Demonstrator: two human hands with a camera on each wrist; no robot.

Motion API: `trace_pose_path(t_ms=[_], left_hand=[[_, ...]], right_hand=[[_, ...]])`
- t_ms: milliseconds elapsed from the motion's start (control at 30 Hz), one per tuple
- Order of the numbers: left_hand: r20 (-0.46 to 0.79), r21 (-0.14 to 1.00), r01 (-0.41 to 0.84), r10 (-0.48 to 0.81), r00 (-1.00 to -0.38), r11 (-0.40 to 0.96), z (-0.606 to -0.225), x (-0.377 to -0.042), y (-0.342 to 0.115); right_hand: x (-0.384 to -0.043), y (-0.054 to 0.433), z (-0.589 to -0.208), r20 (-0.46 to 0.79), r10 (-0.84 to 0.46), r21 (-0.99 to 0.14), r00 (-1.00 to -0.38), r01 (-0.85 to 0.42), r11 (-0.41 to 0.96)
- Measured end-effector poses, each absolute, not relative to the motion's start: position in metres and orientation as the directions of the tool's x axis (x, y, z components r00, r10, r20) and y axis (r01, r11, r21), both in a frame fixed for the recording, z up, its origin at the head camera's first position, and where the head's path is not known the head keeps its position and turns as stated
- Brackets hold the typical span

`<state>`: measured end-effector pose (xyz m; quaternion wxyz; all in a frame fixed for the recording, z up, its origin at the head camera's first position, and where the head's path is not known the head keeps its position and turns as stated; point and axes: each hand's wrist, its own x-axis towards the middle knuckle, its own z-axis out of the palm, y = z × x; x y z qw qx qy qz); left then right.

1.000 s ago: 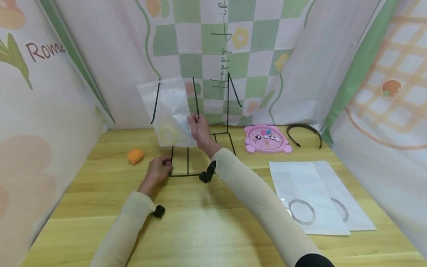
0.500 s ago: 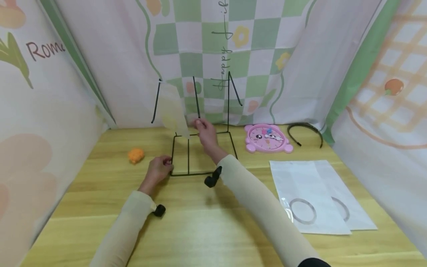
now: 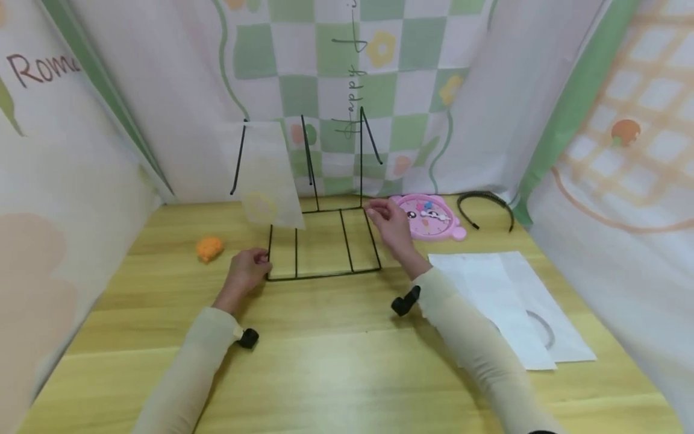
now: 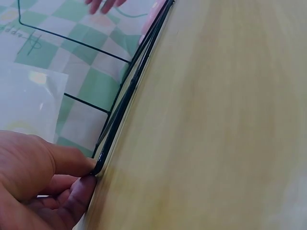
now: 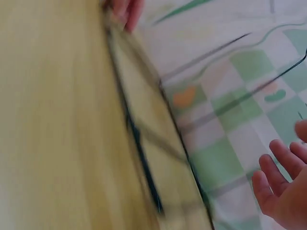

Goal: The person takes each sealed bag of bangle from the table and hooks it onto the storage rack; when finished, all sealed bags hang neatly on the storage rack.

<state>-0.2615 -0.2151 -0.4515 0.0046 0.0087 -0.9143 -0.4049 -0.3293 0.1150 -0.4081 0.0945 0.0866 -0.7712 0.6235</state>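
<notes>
A black wire rack (image 3: 325, 276) with upright rods and hooks stands on the table. From its left hook hangs a translucent plastic bag (image 3: 265, 175) with a faint yellow ring low inside. My left hand (image 3: 246, 271) pinches the rack's front left corner; the left wrist view shows thumb and fingers (image 4: 72, 160) at the bent wire. Beside the rack's right side, my right hand (image 3: 393, 232) holds nothing, its fingers (image 5: 273, 175) loosely bent and apart from the wire in the right wrist view.
A pink animal-shaped clock (image 3: 434, 220) lies behind my right hand, with a dark headband (image 3: 488, 196) farther right. Two white bags (image 3: 564, 334) overlap at the right, partly behind the right sleeve. An orange lump (image 3: 209, 248) sits at the left. A patterned curtain (image 3: 412, 54) backs the table.
My right hand has let go of the bag's lower edge and moved right to the rack's other side. The bag swung and hangs on the left hook. My left hand stays at the corner.
</notes>
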Motion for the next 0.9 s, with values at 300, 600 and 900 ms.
trace_pose_path(t_ms=[300, 600, 900], left_hand=[[-0.02, 0.745, -0.024, -0.014, -1.0, 0.667, -0.453, -0.264, -0.218], [0.003, 0.739, -0.009, -0.017, -1.0, 0.673, -0.448, -0.263, -0.218], [0.005, 0.742, 0.001, -0.004, -1.0, 0.67, -0.452, -0.263, -0.217]], right_hand=[[-0.311, 0.201, -0.407, 0.299, -0.168, -0.736, -0.939, -0.339, 0.586], [-0.286, 0.271, -0.399, 0.146, -0.091, -0.562, -0.985, -0.158, 0.812], [-0.261, 0.339, -0.397, -0.113, 0.085, -0.355, -0.99, 0.12, 0.927]])
